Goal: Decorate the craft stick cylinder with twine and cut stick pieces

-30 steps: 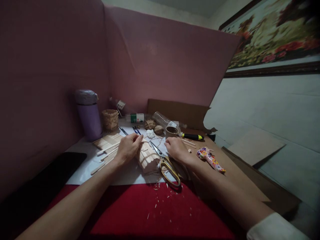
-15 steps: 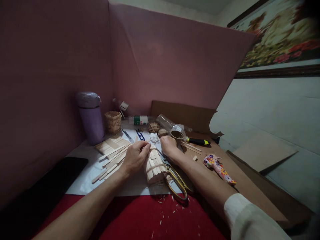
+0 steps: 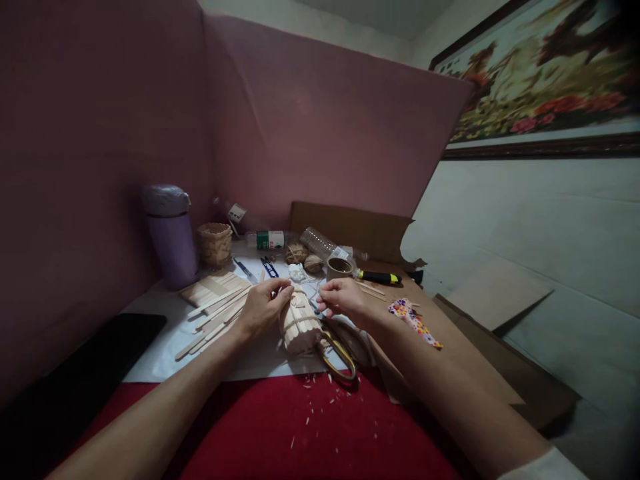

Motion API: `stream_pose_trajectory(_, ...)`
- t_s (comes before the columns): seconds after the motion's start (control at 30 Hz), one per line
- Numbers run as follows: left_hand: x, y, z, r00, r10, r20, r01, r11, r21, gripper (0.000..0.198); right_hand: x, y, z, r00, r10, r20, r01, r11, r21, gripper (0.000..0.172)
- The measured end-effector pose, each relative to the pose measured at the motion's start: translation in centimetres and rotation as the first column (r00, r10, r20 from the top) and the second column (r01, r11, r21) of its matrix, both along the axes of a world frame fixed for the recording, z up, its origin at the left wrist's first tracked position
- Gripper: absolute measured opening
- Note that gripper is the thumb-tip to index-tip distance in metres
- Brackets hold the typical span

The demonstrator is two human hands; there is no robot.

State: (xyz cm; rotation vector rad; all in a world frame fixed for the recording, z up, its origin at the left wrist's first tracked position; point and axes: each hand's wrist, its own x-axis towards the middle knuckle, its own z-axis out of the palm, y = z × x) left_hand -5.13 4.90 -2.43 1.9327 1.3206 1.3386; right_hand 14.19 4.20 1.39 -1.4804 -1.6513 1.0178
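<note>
My left hand is closed on the upper end of a small barrel made of wooden craft sticks, its thumb and forefinger pressed at the rim. A band of twine runs round the barrel, which lies tilted with its wider end toward me. Just right of it, my right hand is closed in a pinch on a thin strand that looks like twine, though it shows only faintly. Gold-handled scissors lie beneath my right wrist, their blades partly hidden by the barrel and hand.
Loose craft sticks spread to the left. Behind are a woven-looking cup, twine balls, a tape roll, plastic bottles and a yellow-black cutter. A purple tumbler stands left; a flowered glue gun-like object lies right.
My right hand has come back toward me and turned, so its pinched fingers show beside the barrel. My left hand keeps its hold; the barrel has tipped slightly. The view has shifted right.
</note>
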Motion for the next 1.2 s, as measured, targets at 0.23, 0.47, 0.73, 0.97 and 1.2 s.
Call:
stream_pose_trajectory(0.23, 0.4, -0.3, -0.1, 0.999, -0.045, -0.009, 0.045, 0.999, 0.011, 0.032, 0.9, -2.6, -1.0, 0.91, 0.049, -0.412, -0.064, 0.998, -0.024, 0.027)
stream_pose_trajectory(0.47, -0.3, 0.0, -0.5, 1.0, 0.008, -0.022, -0.005, 0.993, 0.118, 0.027, 1.6, -3.0, -2.8, 0.87, -0.073, -0.488, 0.101, 0.994, 0.031, 0.035)
stream_pose_trajectory(0.73, 0.3, -1.2, 0.7, 0.996, 0.058, -0.074, -0.033, 0.95, 0.31, 0.017, 0.4, -4.8, -2.3, 0.817, -0.038, -0.576, 0.03, 0.999, -0.024, 0.032)
stream_pose_trajectory(0.97, 0.3, -1.4, 0.8, 0.995, 0.096, -0.005, -0.093, 0.969, 0.231, 0.016, 0.0, -5.8, -1.9, 0.8, -0.018, -0.6, -0.05, 0.994, -0.096, 0.032)
stream_pose_trajectory(1.2, -0.5, -0.9, 0.6, 0.977, 0.14, 0.163, -0.134, 0.99, -0.042, 0.022, -0.4, -6.1, -2.6, 0.873, -0.02, -0.488, 0.009, 1.0, -0.026, 0.032)
